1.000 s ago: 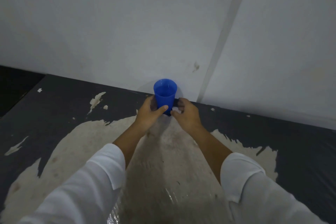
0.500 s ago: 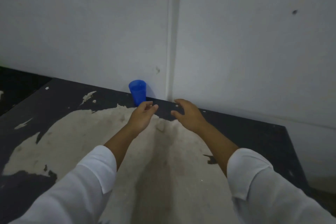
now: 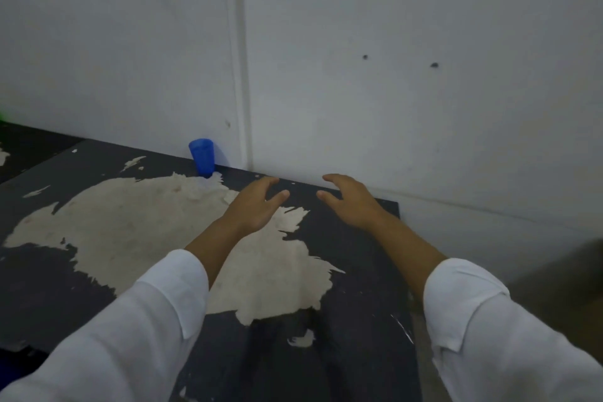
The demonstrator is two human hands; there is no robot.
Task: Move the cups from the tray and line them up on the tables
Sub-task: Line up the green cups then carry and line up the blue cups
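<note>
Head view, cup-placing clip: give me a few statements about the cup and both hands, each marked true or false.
1. The blue cup stands upright on the table, close to the wall. True.
2. The left hand grips the blue cup. False: it hovers apart from the cup and holds nothing.
3. The right hand holds a second cup. False: its fingers are loosely curved and empty.
4. Both forearms come out of white sleeves. True.
</note>
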